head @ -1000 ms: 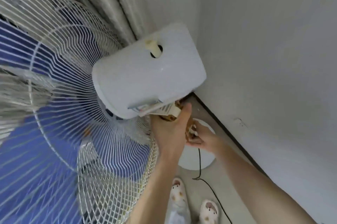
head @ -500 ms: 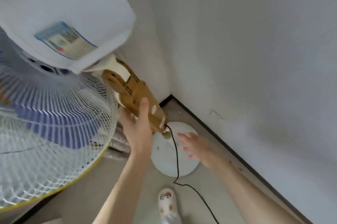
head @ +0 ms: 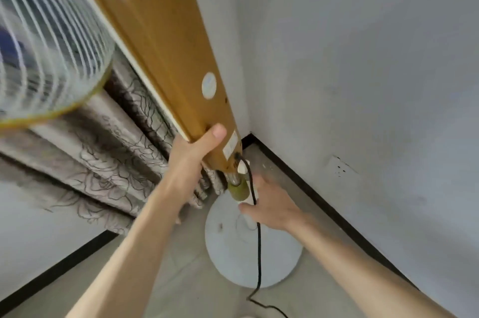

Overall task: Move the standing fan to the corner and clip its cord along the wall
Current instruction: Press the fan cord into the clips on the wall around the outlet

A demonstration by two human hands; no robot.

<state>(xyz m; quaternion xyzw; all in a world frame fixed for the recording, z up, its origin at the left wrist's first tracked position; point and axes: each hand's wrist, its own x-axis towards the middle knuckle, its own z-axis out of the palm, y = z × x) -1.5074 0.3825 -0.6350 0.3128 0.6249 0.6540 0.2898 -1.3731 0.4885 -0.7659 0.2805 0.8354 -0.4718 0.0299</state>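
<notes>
The standing fan stands in the room's corner on its round white base (head: 233, 260). Its tan control column (head: 160, 40) rises steeply toward me, and the blurred white grille (head: 44, 40) with a yellow rim fills the upper left. My left hand (head: 191, 159) grips the lower end of the tan column. My right hand (head: 269, 203) wraps around the white pole just above the base. The black cord (head: 258, 253) leaves the column's bottom, runs past my right hand's fingers and trails over the base onto the floor.
A patterned grey curtain (head: 111, 146) hangs left of the fan. White walls meet at the corner, with a black skirting board (head: 305, 188) along the floor. A wall socket (head: 339, 164) sits low on the right wall. The floor is pale tile.
My view has dropped lower, so the motor housing has left the frame. My right hand moved from open air onto the pole. My left hand slid down to the column's lower end.
</notes>
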